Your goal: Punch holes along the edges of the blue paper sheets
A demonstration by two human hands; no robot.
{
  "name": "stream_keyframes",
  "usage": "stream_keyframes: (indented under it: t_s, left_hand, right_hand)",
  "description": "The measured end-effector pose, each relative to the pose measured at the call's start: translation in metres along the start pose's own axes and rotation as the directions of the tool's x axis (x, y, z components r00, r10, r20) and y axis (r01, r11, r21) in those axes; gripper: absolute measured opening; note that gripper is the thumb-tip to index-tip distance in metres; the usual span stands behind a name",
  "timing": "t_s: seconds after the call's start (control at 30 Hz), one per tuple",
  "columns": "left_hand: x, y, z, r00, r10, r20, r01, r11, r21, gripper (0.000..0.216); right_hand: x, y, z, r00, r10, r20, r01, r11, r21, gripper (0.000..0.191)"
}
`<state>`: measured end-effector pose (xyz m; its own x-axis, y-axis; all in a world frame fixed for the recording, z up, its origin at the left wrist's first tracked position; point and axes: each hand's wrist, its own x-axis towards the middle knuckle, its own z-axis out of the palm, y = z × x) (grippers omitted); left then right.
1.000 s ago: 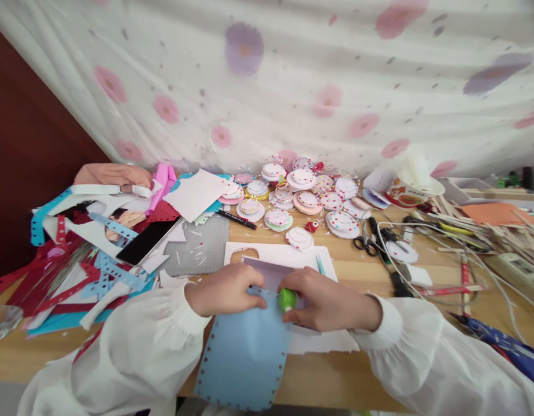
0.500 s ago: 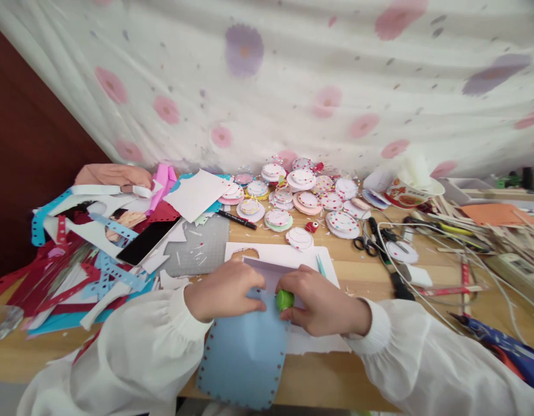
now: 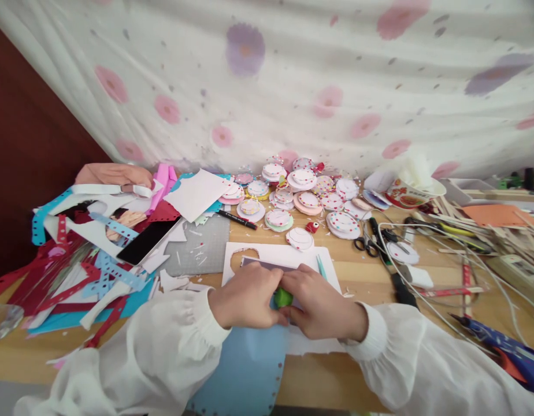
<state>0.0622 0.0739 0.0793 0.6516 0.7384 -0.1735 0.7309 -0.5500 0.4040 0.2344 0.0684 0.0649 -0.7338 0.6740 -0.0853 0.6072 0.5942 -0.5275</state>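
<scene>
A small green object (image 3: 283,297), apparently a craft punch, sits between my two hands, mostly covered by fingers. My right hand (image 3: 316,303) is closed around its right side. My left hand (image 3: 247,293) has closed in from the left, fingertips meeting those of the right around the green piece. Beneath the hands lies a light blue paper sheet (image 3: 245,364) with punched holes along its edge, its lower part hanging past the table's front. A greyish-lilac strip (image 3: 256,263) shows behind my fingers. White paper (image 3: 301,257) is underneath, with light blue tweezers (image 3: 321,267) on it.
Several decorated paper discs (image 3: 301,179) are heaped at the back. Coloured paper scraps (image 3: 93,260) and a phone (image 3: 149,241) cover the left, beside a grey cutting mat (image 3: 201,248). On the right are scissors (image 3: 366,247), a white cable (image 3: 427,294) and a blue glue gun (image 3: 496,346).
My left hand has moved right and closed in on the green piece beside my right hand. The blue sheet has shifted slightly left and down.
</scene>
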Motion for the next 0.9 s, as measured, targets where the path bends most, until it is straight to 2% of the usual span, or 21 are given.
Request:
stream_keyframes:
  t_s: [0.23, 0.47, 0.63, 0.9]
  left_hand:
    - [-0.001, -0.002, 0.004, 1.0, 0.009, -0.019, -0.009, 1.0, 0.006, 0.037]
    - [-0.002, 0.0, 0.006, 0.999, 0.021, -0.026, -0.02, 1.0, 0.022, 0.035]
    - [-0.001, 0.001, 0.01, 0.996, 0.049, -0.076, -0.051, 0.998, -0.03, 0.034]
    - [-0.001, -0.002, 0.014, 0.995, 0.056, -0.081, -0.063, 0.994, -0.091, 0.033]
  right_hand:
    - [0.0, 0.005, 0.01, 0.998, -0.045, -0.034, 0.043, 0.998, -0.052, 0.02]
    - [0.0, 0.007, 0.013, 0.994, -0.086, -0.068, 0.084, 0.996, -0.027, 0.019]
    - [-0.001, 0.007, 0.012, 0.992, -0.091, -0.082, 0.09, 0.996, -0.024, 0.028]
    - [-0.003, 0.008, 0.02, 0.985, -0.098, -0.145, 0.096, 0.995, -0.021, 0.025]
